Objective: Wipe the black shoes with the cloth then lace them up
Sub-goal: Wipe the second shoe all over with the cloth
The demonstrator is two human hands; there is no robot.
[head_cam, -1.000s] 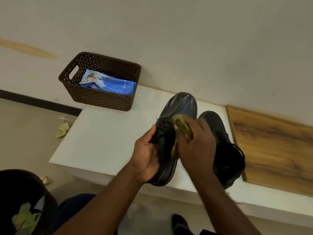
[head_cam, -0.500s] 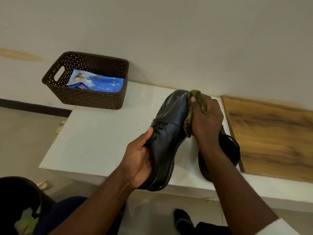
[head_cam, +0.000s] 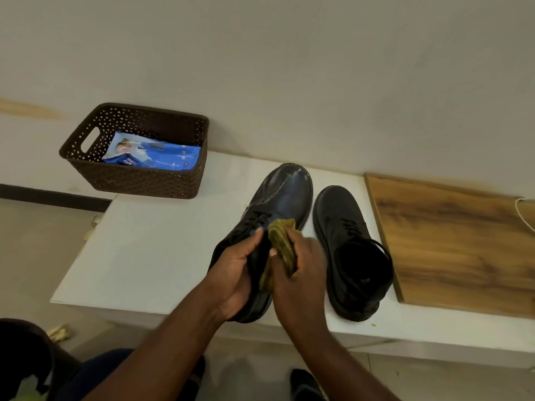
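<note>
Two black shoes are on the white table (head_cam: 150,256). The left shoe (head_cam: 282,192) is tilted on its side with a wet, shiny toe pointing at the wall. My left hand (head_cam: 236,273) grips this shoe around its heel and ankle. My right hand (head_cam: 301,270) holds a crumpled olive-green cloth (head_cam: 282,244) pressed on the shoe's lace area. The right shoe (head_cam: 347,247) stands upright beside it, untouched, with its opening facing me and its laces loose.
A brown perforated basket (head_cam: 136,180) with a blue packet (head_cam: 150,154) of wipes stands at the table's back left corner. A wooden board (head_cam: 457,244) lies on the right. A dark bin (head_cam: 23,360) stands on the floor at lower left. The wall runs close behind.
My right hand drew the cloth back from the toe of the left shoe to its lace area. The right shoe, hidden by my arm before, is now in full view.
</note>
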